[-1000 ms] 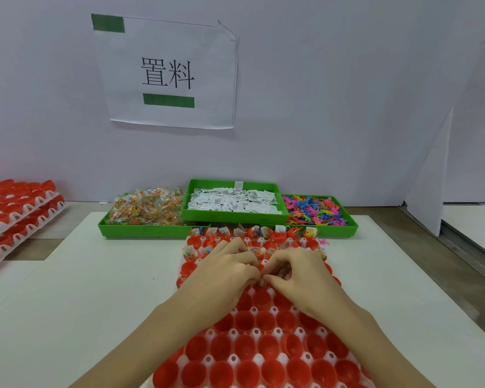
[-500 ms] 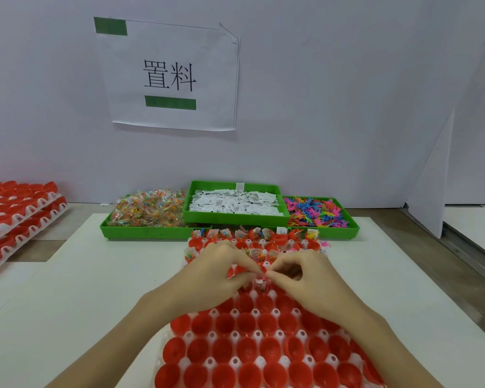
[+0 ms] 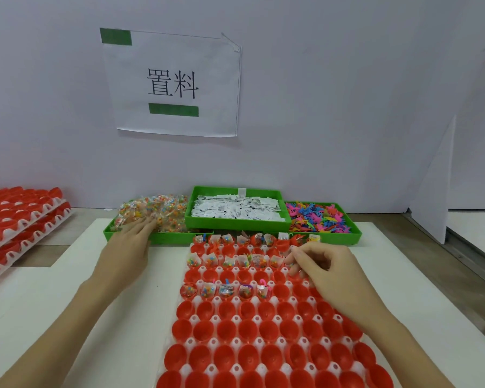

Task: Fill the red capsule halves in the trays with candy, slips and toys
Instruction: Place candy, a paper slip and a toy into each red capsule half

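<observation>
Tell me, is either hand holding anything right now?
Left hand rests flat on the candy, gripping nothing. Right hand has curled fingers; any held item cannot be told.

The right hand (image 3: 326, 268) is hiding whatever its curled fingers are holding; the frame's bottom edge is cropping the tray (image 3: 266, 368).

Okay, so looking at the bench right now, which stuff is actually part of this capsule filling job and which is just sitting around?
In the job:
- white tray of red plastic capsule halves
- green bin of wrapped candy
- green bin of white paper slips
- green bin of colourful plastic toys
- left hand, reaching into the candy
- right hand

Lying about:
- stacked trays of red capsule halves
- paper wall sign
</observation>
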`<act>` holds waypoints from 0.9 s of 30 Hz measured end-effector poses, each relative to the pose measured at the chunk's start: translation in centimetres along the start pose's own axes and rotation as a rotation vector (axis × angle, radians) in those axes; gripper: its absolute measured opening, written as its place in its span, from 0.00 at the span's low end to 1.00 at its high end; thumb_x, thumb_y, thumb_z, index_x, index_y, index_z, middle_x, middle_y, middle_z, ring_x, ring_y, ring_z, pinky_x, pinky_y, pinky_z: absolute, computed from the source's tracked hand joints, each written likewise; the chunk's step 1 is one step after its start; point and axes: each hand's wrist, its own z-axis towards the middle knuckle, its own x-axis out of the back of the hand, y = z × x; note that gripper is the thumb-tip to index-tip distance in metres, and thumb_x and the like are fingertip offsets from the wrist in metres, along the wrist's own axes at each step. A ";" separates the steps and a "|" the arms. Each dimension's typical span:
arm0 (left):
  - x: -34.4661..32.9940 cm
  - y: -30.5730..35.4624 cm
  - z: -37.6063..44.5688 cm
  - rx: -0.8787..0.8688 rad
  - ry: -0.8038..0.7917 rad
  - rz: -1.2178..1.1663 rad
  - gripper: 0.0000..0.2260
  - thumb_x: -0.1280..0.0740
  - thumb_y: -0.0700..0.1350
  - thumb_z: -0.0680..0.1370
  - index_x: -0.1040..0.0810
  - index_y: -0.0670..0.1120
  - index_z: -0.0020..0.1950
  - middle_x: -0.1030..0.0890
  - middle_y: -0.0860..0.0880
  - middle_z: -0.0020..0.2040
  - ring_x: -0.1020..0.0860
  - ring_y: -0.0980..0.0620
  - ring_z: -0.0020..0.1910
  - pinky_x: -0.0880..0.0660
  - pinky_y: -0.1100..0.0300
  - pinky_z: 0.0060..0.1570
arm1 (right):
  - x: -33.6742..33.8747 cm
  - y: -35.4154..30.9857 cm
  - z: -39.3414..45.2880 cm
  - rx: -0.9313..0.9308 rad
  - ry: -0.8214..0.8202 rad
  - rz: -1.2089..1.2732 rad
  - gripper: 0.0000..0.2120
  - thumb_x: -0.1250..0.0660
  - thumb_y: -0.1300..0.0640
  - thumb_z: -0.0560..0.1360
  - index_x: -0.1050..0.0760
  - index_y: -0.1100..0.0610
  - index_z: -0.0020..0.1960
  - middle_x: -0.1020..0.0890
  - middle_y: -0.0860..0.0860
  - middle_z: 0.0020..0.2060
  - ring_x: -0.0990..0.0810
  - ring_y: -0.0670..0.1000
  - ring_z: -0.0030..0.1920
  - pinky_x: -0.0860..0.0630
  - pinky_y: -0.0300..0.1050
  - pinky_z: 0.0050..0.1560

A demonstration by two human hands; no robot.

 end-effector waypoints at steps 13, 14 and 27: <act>0.3 -1.7 0.5 -0.091 0.264 -0.037 0.16 0.28 0.23 0.69 0.14 0.41 0.47 0.14 0.41 0.41 0.17 0.35 0.37 0.22 0.45 0.36 | -0.3 -0.2 -0.2 -0.003 -0.030 0.051 0.12 0.34 0.53 0.82 0.15 0.49 0.43 0.14 0.47 0.35 0.17 0.45 0.36 0.25 0.31 0.38; 0.3 -1.7 0.5 -0.101 0.294 -0.038 0.14 0.28 0.24 0.70 0.14 0.41 0.47 0.14 0.42 0.41 0.18 0.35 0.37 0.22 0.45 0.36 | -0.3 -0.2 -0.2 -0.003 -0.030 0.051 0.12 0.34 0.53 0.82 0.15 0.49 0.43 0.14 0.48 0.35 0.17 0.45 0.36 0.25 0.31 0.38; 7.7 6.1 0.0 -0.064 0.413 -0.482 0.08 0.28 0.37 0.77 0.16 0.48 0.53 0.16 0.52 0.42 0.18 0.55 0.35 0.24 0.67 0.41 | 0.4 0.0 -0.2 0.002 -0.012 0.046 0.12 0.34 0.53 0.82 0.15 0.48 0.42 0.14 0.47 0.34 0.16 0.47 0.36 0.22 0.34 0.41</act>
